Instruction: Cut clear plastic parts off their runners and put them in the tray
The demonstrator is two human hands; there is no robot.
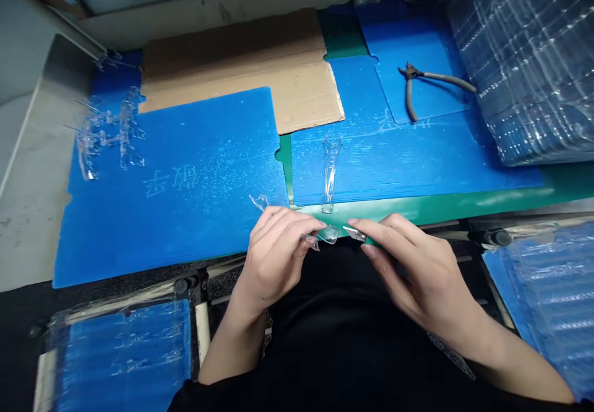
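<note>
My left hand is closed around a clear plastic part, whose ends stick out on both sides of the fingers. In my right hand is a utility knife, pinched between thumb and fingers. Its blade points left toward the plastic part, with a small gap between them; a bit of green handle shows under the fingers. Just beyond the hands, another clear plastic piece lies lengthwise on the blue sheet and reaches over the green table edge.
Cut-off clear plastic scraps lie at the left. Diagonal cutters rest at the back right, beside a tall stack of clear trays. Flattened cardboard covers the back. Lower trays stand at both sides.
</note>
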